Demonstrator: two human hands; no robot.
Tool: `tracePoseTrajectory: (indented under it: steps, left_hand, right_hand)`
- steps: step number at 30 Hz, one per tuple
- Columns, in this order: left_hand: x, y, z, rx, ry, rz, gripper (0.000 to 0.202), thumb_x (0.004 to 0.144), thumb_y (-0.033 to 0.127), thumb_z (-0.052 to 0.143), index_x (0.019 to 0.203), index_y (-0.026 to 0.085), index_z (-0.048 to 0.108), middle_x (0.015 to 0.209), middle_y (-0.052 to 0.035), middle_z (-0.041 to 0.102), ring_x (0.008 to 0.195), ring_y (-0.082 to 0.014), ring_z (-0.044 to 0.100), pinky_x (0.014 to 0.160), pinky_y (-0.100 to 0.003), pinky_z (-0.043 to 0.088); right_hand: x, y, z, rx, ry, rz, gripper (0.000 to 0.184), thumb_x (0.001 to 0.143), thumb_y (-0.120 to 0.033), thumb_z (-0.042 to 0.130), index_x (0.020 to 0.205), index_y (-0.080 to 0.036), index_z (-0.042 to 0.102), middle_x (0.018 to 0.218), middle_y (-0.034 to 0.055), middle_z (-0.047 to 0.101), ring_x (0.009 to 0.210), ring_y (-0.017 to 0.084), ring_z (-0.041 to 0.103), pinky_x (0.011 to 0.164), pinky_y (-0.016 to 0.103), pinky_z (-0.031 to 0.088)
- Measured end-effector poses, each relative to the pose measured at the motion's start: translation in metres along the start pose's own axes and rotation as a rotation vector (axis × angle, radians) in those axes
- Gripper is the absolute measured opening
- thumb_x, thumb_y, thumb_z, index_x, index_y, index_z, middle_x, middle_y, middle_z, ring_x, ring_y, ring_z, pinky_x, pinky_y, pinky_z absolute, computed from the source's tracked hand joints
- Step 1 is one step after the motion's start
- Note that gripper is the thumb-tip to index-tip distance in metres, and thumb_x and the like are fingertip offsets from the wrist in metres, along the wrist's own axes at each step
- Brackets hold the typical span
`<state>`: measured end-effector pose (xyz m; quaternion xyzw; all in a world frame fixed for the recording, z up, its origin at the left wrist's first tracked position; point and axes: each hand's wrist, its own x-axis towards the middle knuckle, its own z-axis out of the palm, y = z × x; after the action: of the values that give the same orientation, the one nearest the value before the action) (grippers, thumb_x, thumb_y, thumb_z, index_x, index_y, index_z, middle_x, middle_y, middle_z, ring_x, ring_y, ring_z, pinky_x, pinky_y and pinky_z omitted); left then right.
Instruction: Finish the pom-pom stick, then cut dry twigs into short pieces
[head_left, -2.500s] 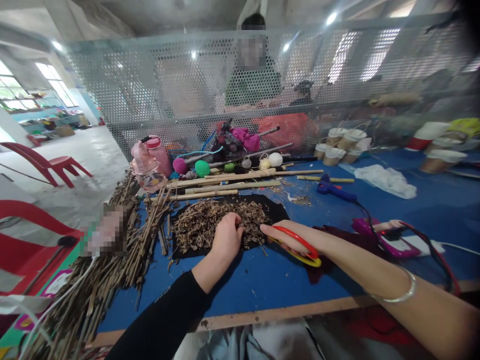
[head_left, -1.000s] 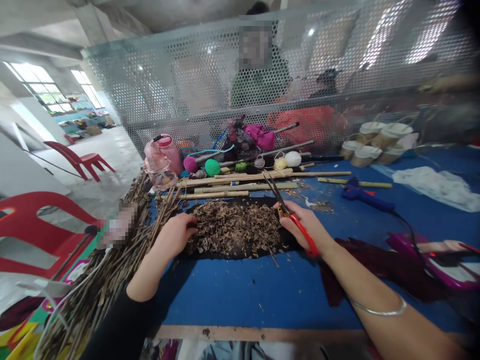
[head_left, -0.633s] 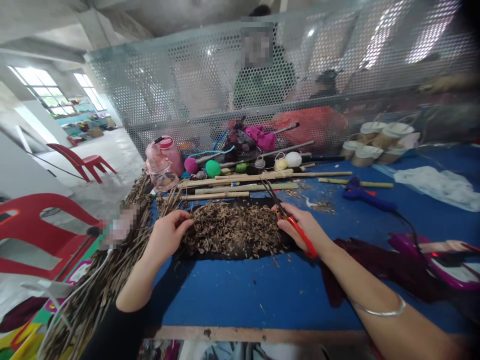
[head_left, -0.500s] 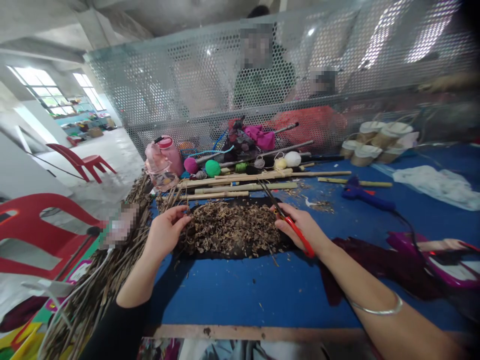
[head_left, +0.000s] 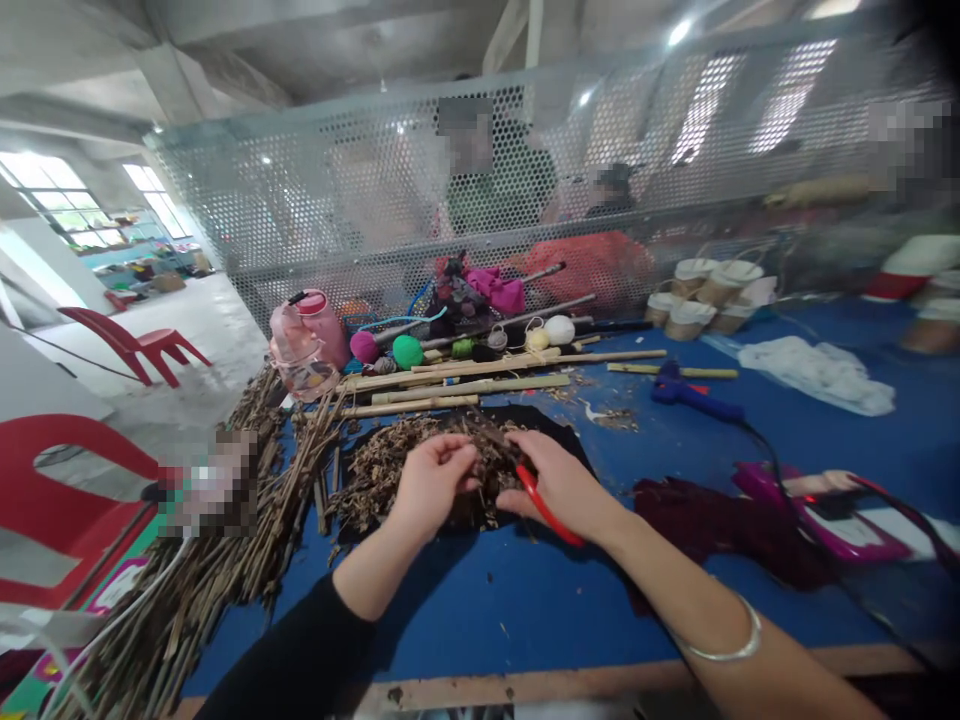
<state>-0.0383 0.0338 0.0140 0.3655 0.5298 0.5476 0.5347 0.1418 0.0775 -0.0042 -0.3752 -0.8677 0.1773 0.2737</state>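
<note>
A heap of dry brown plant bits [head_left: 390, 462] lies on a black cloth [head_left: 551, 428] on the blue table [head_left: 525, 600]. My left hand [head_left: 433, 482] rests on the heap's near side, fingers curled in a pinch on the bits. My right hand [head_left: 559, 485] sits close beside it, closed round red-handled scissors [head_left: 546, 508] whose blades point into the heap. The two hands nearly touch over the middle of the pile.
A bundle of thin dry sticks [head_left: 225, 540] lies at the left edge. Bamboo rods [head_left: 465, 382], yarn balls [head_left: 407, 351] and a pink bottle [head_left: 315, 330] stand behind. A blue glue gun [head_left: 686, 396], white cloth [head_left: 817, 368] and paper cups [head_left: 694, 300] sit right. People sit behind a mesh screen [head_left: 360, 210].
My hands were apart at the two ends of the heap; they have come together over its near middle. The scissors' blades swung down from pointing away into the pile.
</note>
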Motion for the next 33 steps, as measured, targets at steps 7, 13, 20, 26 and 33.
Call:
tracePoseTrajectory:
  steps: [7,13,20,26,33]
  left_hand:
    - [-0.003,-0.035,0.005,-0.141,-0.030,-0.094,0.040,0.053,0.040,0.079,0.075,0.013,0.059,0.061,0.0007,0.062,0.051,-0.0060,0.054,0.052,-0.018,0.046]
    - [0.001,-0.038,0.004,-0.027,0.004,-0.006,0.028,0.056,0.034,0.076,0.067,0.014,0.061,0.058,0.0003,0.061,0.050,-0.0088,0.053,0.049,-0.020,0.046]
    - [0.004,-0.043,0.002,0.008,0.020,0.075,0.020,0.059,0.031,0.072,0.065,0.015,0.060,0.054,0.0026,0.056,0.046,-0.0077,0.048,0.045,-0.019,0.044]
    - [0.005,-0.044,-0.002,-0.033,0.004,0.049,0.023,0.058,0.032,0.073,0.067,0.015,0.060,0.053,0.0028,0.056,0.045,-0.0076,0.048,0.044,-0.019,0.043]
    - [0.007,-0.046,-0.004,-0.075,0.038,0.084,0.025,0.058,0.033,0.074,0.067,0.015,0.059,0.055,0.0028,0.056,0.046,-0.0081,0.049,0.047,-0.020,0.044]
  right_hand:
    - [-0.002,-0.006,0.009,-0.068,-0.068,-0.027,0.070,0.063,-0.054,0.070,0.116,-0.012,0.052,0.104,0.0149,0.059,0.095,0.029,0.055,0.082,0.041,0.044]
    - [0.000,-0.013,0.011,-0.034,-0.072,0.001,0.070,0.060,-0.055,0.072,0.113,-0.014,0.054,0.102,0.0144,0.058,0.092,0.028,0.055,0.082,0.041,0.044]
    - [-0.001,-0.016,0.012,-0.019,-0.107,0.081,0.064,0.063,-0.055,0.070,0.111,-0.015,0.058,0.096,0.0114,0.061,0.086,0.025,0.058,0.075,0.035,0.046]
    - [0.001,-0.022,0.015,0.005,-0.106,0.103,0.036,0.073,-0.053,0.063,0.085,-0.019,0.062,0.081,0.0054,0.065,0.072,0.020,0.060,0.063,0.029,0.045]
    - [0.000,-0.033,0.012,-0.077,-0.109,0.106,0.052,0.068,-0.051,0.067,0.106,-0.017,0.058,0.097,0.0104,0.064,0.085,0.025,0.061,0.075,0.034,0.047]
